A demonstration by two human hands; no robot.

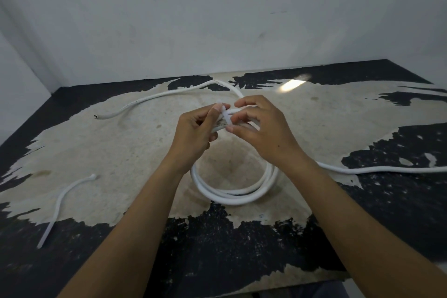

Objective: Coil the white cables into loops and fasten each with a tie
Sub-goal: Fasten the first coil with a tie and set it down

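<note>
While the worn table [362, 113] — its black paint flaked away to a pale patch — carries the whole job, the white cable [232, 197] lies on it as a coil of several turns. The near arc rests on the surface in front of the person and the far arc is lifted into the hands. One tail appears to run off to the right. The other sweeps away to the far left, so the loose length's long axis lies roughly left to right, with its cut end [96, 116] pointing left.

The left hand [193, 133] curls round the gathered turns, thumb up against the tie [226, 116]. The right hand [263, 133] pinches that tie, which stands across the strands, roughly upright.

The step looks to be closing the tie. It should go best with the left hand bunching the turns parallel while the right pulls the strap square to the cable — snug, not biting. A separate white strip [60, 203], perhaps a spare tie, lies well apart at the near left.
</note>
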